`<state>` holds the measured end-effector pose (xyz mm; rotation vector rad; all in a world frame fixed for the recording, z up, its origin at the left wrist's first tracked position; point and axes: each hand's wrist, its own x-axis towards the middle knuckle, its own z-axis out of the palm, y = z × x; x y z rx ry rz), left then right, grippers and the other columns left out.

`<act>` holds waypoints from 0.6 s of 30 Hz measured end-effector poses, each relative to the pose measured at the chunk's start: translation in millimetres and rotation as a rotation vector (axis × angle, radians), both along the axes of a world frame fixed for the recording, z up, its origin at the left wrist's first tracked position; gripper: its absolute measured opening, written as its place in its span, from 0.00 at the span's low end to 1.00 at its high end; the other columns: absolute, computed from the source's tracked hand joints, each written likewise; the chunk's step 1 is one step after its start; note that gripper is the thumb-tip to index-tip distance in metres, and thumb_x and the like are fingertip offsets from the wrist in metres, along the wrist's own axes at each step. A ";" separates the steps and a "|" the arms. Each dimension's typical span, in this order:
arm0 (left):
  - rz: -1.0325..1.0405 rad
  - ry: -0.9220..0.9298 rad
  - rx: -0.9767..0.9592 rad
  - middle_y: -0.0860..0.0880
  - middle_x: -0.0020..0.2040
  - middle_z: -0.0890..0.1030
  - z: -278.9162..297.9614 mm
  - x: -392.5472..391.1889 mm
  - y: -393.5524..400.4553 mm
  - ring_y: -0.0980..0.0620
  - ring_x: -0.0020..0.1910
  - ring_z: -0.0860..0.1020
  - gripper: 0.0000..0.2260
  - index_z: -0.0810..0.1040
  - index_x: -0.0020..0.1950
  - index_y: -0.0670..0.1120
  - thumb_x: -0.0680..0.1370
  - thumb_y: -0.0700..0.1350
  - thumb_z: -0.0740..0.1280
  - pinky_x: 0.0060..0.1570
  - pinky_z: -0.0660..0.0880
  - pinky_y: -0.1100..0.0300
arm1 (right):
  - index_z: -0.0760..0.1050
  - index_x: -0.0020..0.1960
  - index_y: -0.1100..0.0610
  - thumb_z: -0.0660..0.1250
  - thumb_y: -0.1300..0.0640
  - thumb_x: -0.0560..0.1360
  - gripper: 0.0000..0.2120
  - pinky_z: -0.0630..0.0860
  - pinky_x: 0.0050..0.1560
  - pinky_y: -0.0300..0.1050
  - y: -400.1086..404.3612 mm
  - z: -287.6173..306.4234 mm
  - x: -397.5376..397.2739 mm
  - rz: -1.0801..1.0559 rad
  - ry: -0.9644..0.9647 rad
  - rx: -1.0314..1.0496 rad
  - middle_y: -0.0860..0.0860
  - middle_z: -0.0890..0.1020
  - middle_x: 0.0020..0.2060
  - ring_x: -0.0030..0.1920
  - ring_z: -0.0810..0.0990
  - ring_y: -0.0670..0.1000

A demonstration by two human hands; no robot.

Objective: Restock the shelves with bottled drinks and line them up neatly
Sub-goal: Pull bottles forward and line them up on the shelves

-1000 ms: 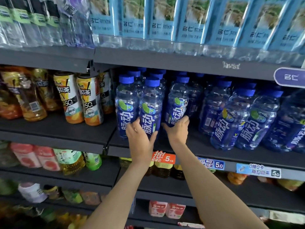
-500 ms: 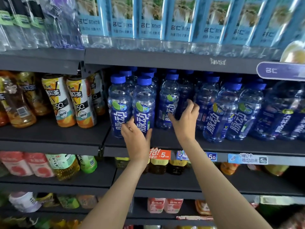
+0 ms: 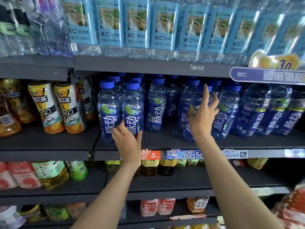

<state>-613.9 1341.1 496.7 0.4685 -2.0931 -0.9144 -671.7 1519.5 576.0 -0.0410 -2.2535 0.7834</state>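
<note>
Blue-capped clear bottles with blue labels stand in rows on the dark middle shelf (image 3: 165,142). My left hand (image 3: 127,139) holds the base of the second front bottle (image 3: 132,106), thumb and fingers round it, beside the first front bottle (image 3: 107,109). A third bottle (image 3: 156,106) stands a little farther back to the right. My right hand (image 3: 202,116) reaches up with fingers spread and straight against a tilted bottle (image 3: 189,128) further right. More of these bottles (image 3: 227,109) lean at the right end.
Orange-and-white tea bottles (image 3: 49,106) stand left on the same shelf. Light-blue labelled water bottles (image 3: 137,25) fill the shelf above. Price tags (image 3: 183,154) line the shelf edge. Lower shelves hold green, yellow and pink drinks (image 3: 49,174).
My right hand left the third bottle and moved right and up to the tilted bottle, fingers spreading. My left hand stayed on the second front bottle. The view shifted right.
</note>
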 end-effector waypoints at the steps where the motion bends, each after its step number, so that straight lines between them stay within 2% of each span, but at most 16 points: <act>1: 0.000 0.001 -0.001 0.36 0.62 0.67 0.0 0.1 0.6 0.38 0.61 0.66 0.28 0.64 0.66 0.36 0.72 0.46 0.72 0.59 0.69 0.48 | 0.48 0.76 0.47 0.68 0.66 0.72 0.42 0.69 0.53 0.55 -5.8 -1.5 4.0 0.063 0.014 -0.009 0.59 0.56 0.72 0.62 0.64 0.63; 7: 0.000 -0.034 0.030 0.37 0.62 0.67 2.8 1.2 -0.4 0.40 0.61 0.67 0.28 0.64 0.66 0.37 0.71 0.46 0.72 0.60 0.68 0.50 | 0.44 0.76 0.53 0.73 0.61 0.70 0.47 0.66 0.65 0.50 -54.0 -4.9 17.0 0.426 0.004 -0.077 0.56 0.59 0.71 0.69 0.62 0.58; 10: -0.032 -0.032 0.046 0.38 0.63 0.66 4.5 3.8 -1.3 0.42 0.62 0.66 0.29 0.64 0.66 0.38 0.71 0.46 0.72 0.60 0.67 0.52 | 0.44 0.76 0.58 0.73 0.58 0.71 0.46 0.62 0.67 0.45 -65.8 -12.3 20.3 0.451 -0.059 -0.118 0.56 0.61 0.71 0.71 0.61 0.56; 14: -0.134 -0.009 0.031 0.41 0.64 0.65 0.6 7.4 1.9 0.45 0.63 0.64 0.28 0.62 0.68 0.41 0.73 0.45 0.71 0.58 0.66 0.58 | 0.42 0.76 0.57 0.72 0.59 0.71 0.46 0.63 0.64 0.41 -62.5 -29.5 27.9 0.477 -0.246 -0.189 0.55 0.59 0.73 0.71 0.62 0.55; 18: -0.144 -0.009 0.084 0.41 0.62 0.66 -2.0 4.2 9.3 0.44 0.62 0.65 0.26 0.63 0.66 0.41 0.73 0.44 0.71 0.55 0.68 0.56 | 0.48 0.75 0.60 0.74 0.56 0.69 0.45 0.65 0.65 0.45 -56.6 -32.2 27.6 0.463 -0.289 -0.125 0.55 0.62 0.71 0.71 0.63 0.54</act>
